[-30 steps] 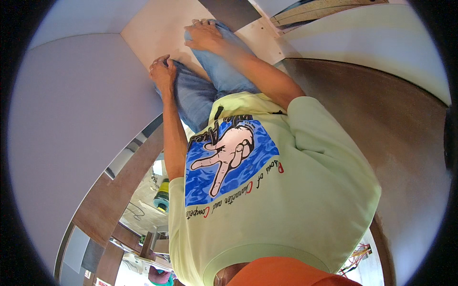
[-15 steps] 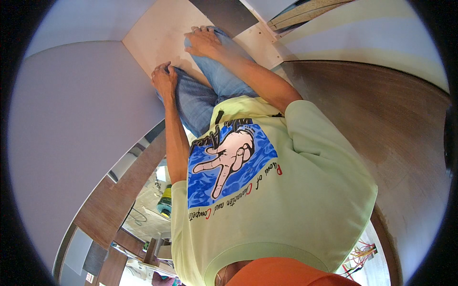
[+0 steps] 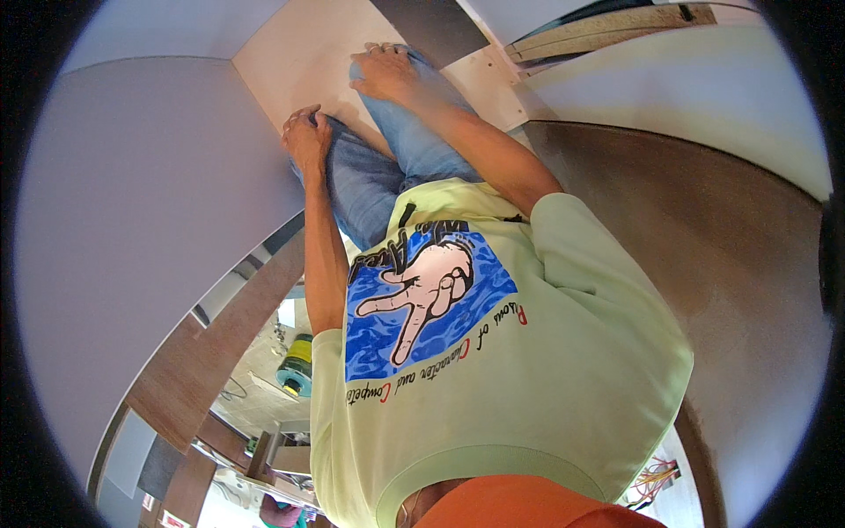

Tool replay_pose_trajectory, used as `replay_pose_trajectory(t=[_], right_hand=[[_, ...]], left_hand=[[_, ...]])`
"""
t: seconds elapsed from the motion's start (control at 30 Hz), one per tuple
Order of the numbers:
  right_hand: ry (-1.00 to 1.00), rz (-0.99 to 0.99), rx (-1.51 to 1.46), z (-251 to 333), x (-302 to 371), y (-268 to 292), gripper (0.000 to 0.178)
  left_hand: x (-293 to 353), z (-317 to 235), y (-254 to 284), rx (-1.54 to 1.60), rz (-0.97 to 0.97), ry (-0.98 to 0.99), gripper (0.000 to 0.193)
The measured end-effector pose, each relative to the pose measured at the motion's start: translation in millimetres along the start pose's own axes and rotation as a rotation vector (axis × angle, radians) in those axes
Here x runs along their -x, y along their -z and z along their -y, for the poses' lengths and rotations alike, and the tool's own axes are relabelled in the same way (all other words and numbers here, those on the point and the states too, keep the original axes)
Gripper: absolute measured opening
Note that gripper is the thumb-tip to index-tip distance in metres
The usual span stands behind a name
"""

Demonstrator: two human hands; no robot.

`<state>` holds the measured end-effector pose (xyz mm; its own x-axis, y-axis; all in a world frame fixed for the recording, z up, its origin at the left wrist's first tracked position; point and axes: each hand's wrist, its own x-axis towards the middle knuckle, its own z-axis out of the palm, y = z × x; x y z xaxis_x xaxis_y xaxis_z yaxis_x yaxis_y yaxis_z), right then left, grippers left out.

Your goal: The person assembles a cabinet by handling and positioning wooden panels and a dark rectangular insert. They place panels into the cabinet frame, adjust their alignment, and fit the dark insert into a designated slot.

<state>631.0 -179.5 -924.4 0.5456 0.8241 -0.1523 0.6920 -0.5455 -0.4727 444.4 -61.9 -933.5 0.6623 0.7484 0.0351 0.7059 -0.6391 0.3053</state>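
Both hands are resting on my knees, over blue jeans [image 3: 359,180]. My left hand [image 3: 306,143] lies over the left knee, its fingers bent loosely across the front of it and nothing in its grasp. On the right knee, my right hand [image 3: 385,74] is spread with the fingers apart, also holding nothing. A pale green T-shirt [image 3: 572,370] with a blue printed picture covers my torso between the arms. Under and beyond the knees is a light wooden panel [image 3: 299,62].
A pale panel [image 3: 150,220] rises close on the left, and a dark brown board [image 3: 651,202] curves along the right. Below left, on the floor, is a yellow and teal cylindrical thing [image 3: 296,365]. Loose coloured wires [image 3: 653,482] show at lower right. Wooden strips [image 3: 616,33] lie at upper right.
The view has shifted slightly, so surroundings sit a little differently in the picture. Both hands stay on the knees.
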Motion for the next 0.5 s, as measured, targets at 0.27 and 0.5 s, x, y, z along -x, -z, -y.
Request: replay_pose_trajectory(t=[0.27,0.5], right_hand=[[0.018,-0.008,-0.046,-0.8,0.8,3.2,0.064],[-0.013,-0.181,-0.461,-20.1,-6.8,5.0,0.056]], left_hand=[[1.3,-4.0,0.2,-0.050,-0.002,0.049,0.029],[-4.1,1.2,-4.9,-0.045,0.007,0.041,0.029]])
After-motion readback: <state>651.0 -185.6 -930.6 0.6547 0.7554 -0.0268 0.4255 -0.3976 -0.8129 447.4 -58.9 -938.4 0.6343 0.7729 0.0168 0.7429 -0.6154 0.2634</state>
